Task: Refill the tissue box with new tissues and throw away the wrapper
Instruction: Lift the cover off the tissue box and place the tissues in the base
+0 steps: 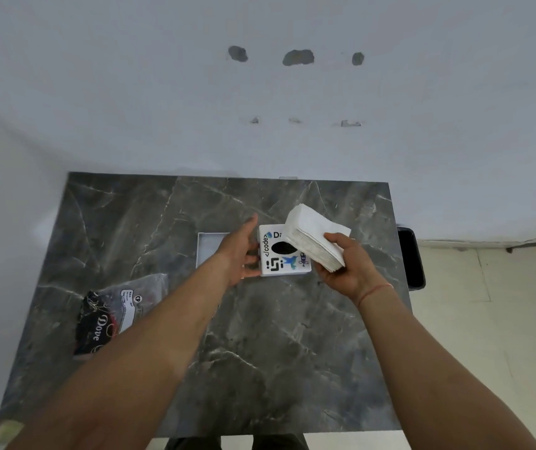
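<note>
Head view — left hand grips tissue box, right hand holds tissue stack just above it.

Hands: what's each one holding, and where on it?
Right hand grips the tissue stack at its near end, lifted over the box. Left hand grasps the tissue box by its left side.

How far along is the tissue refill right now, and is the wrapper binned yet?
Done: the tissue stack is out of its wrapper, and a white tray-like piece lies separate on the table. In hand: the right hand holds the stack above the tissue box, which the left hand steadies. Left: load the tissues, close the box, and bin the wrapper, which is on the table; a dark bin stands to the right.
</note>
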